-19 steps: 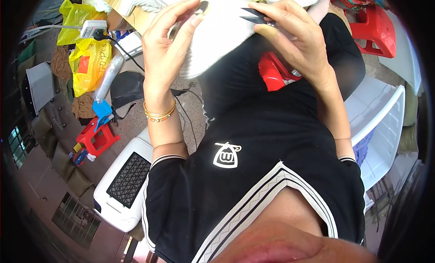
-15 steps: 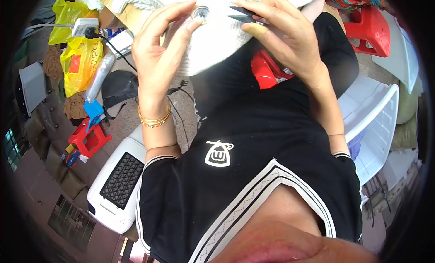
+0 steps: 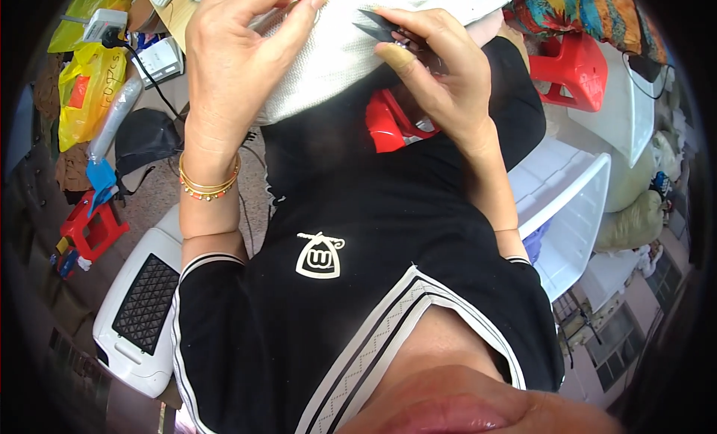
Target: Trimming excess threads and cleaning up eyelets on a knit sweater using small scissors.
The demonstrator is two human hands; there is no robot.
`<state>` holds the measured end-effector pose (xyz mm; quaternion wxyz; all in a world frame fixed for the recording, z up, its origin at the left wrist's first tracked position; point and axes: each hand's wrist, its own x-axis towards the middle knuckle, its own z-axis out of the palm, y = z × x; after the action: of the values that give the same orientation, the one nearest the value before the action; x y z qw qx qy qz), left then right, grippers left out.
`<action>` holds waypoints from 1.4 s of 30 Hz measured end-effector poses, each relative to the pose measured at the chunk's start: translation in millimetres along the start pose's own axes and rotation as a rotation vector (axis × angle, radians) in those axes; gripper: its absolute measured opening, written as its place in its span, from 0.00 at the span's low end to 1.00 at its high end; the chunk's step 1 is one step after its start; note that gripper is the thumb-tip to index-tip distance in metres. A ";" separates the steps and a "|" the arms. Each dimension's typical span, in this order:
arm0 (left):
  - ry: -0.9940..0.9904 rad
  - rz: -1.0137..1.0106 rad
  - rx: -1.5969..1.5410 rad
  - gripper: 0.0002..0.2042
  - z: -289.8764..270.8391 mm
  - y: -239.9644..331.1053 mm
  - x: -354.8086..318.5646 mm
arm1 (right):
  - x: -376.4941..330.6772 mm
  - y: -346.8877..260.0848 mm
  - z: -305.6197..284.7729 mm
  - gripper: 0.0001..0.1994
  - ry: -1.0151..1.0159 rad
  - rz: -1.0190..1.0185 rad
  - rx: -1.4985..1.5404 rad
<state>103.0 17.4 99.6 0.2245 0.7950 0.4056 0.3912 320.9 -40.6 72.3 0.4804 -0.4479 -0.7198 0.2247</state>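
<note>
A cream-white knitted garment [image 3: 314,79] is spread over my lap at the upper middle. My left hand [image 3: 233,57] is above its left part, thumb and forefinger pinched together; what is between the fingertips is too small to make out. My right hand [image 3: 448,75] grips small black thread snips [image 3: 371,28], their blades parted and pointing left over the knit. A covering wraps the right thumb's tip. The two hands are apart, with knit showing between them.
Red plastic stools stand between my legs [image 3: 385,120], at upper right [image 3: 579,72] and at left [image 3: 93,228]. White plastic bins [image 3: 564,210] are on the right. A power strip [image 3: 104,25] with a black cord and yellow bags [image 3: 89,98] lie upper left.
The button seen at my left fingertips earlier is out of sight; those fingers have moved up slightly and pinch closer. The snips sit a little nearer the left hand. The whole view has shifted.
</note>
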 end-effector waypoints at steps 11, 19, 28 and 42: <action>0.159 -0.227 -0.759 0.07 8.5 -20.3 -19.2 | 48.1 -43.8 -0.9 0.17 -0.222 0.259 -0.048; 0.158 -0.315 -0.683 0.02 1.6 10.6 -8.8 | 57.8 8.8 21.5 0.15 0.047 -0.652 -0.056; 0.193 -0.242 -0.669 0.09 2.9 -21.6 -27.4 | 52.2 -44.2 8.4 0.17 -0.172 0.116 -0.120; 0.112 -0.129 -0.215 0.07 2.2 -4.1 -35.9 | 38.2 8.9 35.3 0.10 -0.028 -0.086 -0.104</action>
<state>89.7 -9.8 79.7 0.3100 0.7154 0.4238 0.4610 287.9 0.4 69.0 0.4556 -0.4377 -0.7558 0.1723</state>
